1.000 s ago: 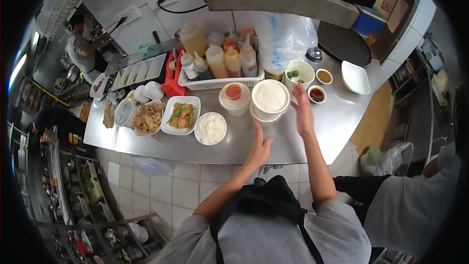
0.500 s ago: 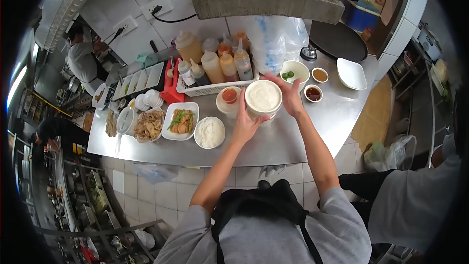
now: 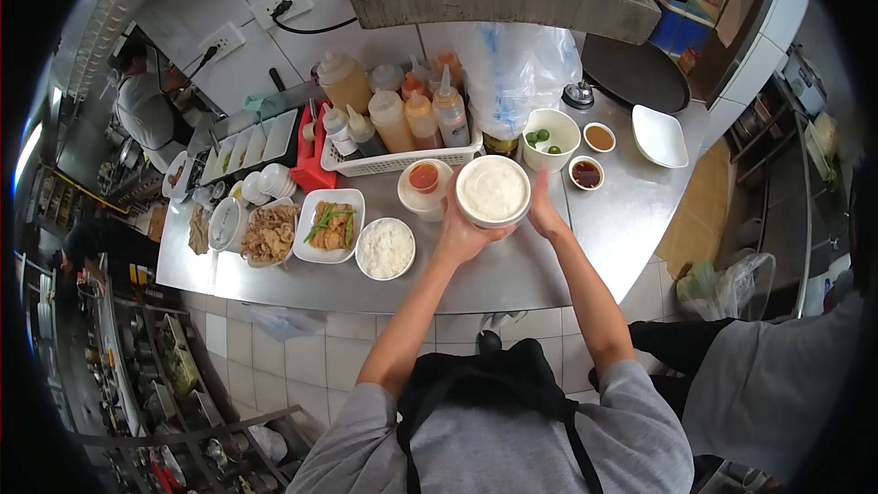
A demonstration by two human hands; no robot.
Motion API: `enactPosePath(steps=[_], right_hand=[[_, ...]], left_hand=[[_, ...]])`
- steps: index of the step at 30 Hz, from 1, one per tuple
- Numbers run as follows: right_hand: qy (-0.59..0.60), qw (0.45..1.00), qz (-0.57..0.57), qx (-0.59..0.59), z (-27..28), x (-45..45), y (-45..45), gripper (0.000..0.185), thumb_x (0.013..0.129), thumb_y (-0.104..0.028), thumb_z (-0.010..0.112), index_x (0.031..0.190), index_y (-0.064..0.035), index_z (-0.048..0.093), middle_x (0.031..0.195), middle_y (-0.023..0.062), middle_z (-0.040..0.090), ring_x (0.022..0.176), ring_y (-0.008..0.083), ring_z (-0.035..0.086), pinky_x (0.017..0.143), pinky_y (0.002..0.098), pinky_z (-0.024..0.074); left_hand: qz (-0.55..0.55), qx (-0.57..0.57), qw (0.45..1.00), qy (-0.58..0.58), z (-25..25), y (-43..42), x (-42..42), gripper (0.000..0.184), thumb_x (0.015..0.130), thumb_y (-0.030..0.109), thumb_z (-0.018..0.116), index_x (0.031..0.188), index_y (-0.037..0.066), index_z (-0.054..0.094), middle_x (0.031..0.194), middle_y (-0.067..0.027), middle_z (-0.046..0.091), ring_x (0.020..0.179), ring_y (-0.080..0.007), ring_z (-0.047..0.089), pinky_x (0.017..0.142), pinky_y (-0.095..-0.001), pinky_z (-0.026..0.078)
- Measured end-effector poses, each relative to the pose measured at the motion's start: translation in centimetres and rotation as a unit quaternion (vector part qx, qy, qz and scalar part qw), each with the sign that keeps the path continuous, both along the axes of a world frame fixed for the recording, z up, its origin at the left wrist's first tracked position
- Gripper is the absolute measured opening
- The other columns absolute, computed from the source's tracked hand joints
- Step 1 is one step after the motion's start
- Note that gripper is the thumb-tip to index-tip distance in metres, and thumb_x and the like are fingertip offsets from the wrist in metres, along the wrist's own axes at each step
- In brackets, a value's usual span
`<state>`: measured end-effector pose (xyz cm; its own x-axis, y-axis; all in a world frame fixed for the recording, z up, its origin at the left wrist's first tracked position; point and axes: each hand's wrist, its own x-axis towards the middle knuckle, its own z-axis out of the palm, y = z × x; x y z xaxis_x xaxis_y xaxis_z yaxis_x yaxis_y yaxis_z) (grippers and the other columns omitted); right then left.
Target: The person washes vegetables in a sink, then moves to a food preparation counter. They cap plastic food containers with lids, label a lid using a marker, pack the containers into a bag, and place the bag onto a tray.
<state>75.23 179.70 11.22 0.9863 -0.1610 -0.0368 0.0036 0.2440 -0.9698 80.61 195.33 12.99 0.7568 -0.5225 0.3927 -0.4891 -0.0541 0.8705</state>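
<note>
The left hand [image 3: 465, 236] is curled around the near left side of a round white tub [image 3: 494, 189]. The right hand [image 3: 546, 209] is open, fingers stretched along the tub's other side; from where I stand, I cannot tell whether they touch it. White rice [image 3: 386, 249] sits left of the left hand on the steel surface [image 3: 604, 238]; a pale bowl [image 3: 547, 163] stands just beyond the right hand.

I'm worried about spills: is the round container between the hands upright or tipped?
Upright: the round container has its rimmed top upward, left hand against its side.
</note>
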Motion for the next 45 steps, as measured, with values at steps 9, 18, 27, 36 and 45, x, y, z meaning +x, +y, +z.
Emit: enactPosePath(steps=[9, 18, 27, 36, 45], right_hand=[[-0.116, 0.961, -0.209, -0.139, -4.4, -4.2, 4.4, 0.094, 0.077, -0.072, 0.006, 0.133, 0.0011, 0.025, 0.131, 0.0145, 0.038, 0.125, 0.0235, 0.03, 0.105, 0.0322, 0.0171], [-0.037, 0.93, -0.266, 0.252, -1.8, -0.5, 4.6, 0.088, 0.08, -0.071, 0.013, 0.132, -0.0025, 0.031, 0.133, 0.0107, 0.039, 0.123, 0.0234, 0.036, 0.103, 0.0341, 0.0261], [-0.095, 0.902, -0.421, -0.028, -2.9, 0.5, 3.3, 0.067, 0.091, -0.055, 0.02, 0.121, 0.0001, 0.045, 0.113, 0.01, 0.053, 0.104, 0.02, 0.049, 0.091, 0.0314, 0.0367], [-0.011, 0.93, -0.172, -0.324, -0.5, -6.6, 19.8, 0.028, 0.076, -0.021, 0.066, 0.09, 0.0002, 0.056, 0.08, 0.0091, 0.055, 0.071, 0.0176, 0.048, 0.066, 0.0288, 0.04], [0.051, 0.768, -0.313, -0.557, -2.4, 0.1, 24.4, 0.036, 0.071, -0.028, 0.071, 0.095, -0.0024, 0.059, 0.068, 0.0075, 0.057, 0.069, 0.0255, 0.05, 0.064, 0.0377, 0.0399]], left_hand=[[0.105, 0.149, 0.981, -0.067, 0.6, 0.7, -4.0, 0.119, 0.054, 0.051, 0.076, 0.134, -0.006, 0.01, 0.133, -0.0219, 0.029, 0.123, -0.0327, 0.03, 0.097, -0.0481, 0.02], [0.034, 0.013, 0.993, 0.113, -5.4, 2.0, -4.6, 0.088, 0.083, 0.054, 0.045, 0.138, 0.001, 0.001, 0.141, -0.0212, 0.014, 0.13, -0.0353, 0.018, 0.101, -0.0489, 0.017], [-0.01, 0.027, 0.996, 0.086, -3.4, 5.1, -6.2, 0.084, 0.085, 0.049, 0.044, 0.138, 0.002, -0.002, 0.138, -0.0226, 0.024, 0.128, -0.0355, 0.025, 0.101, -0.0494, 0.019], [0.198, -0.087, 0.954, 0.208, -4.7, 24.4, -7.5, 0.032, 0.09, 0.011, 0.045, 0.121, 0.002, 0.041, 0.108, -0.0119, 0.054, 0.085, -0.0128, 0.058, 0.071, -0.0245, 0.045], [0.11, -0.088, 0.949, 0.283, -2.6, 36.1, -3.6, 0.03, 0.091, 0.01, 0.043, 0.12, 0.002, 0.042, 0.096, -0.0084, 0.059, 0.078, -0.0117, 0.058, 0.067, -0.0228, 0.045]])
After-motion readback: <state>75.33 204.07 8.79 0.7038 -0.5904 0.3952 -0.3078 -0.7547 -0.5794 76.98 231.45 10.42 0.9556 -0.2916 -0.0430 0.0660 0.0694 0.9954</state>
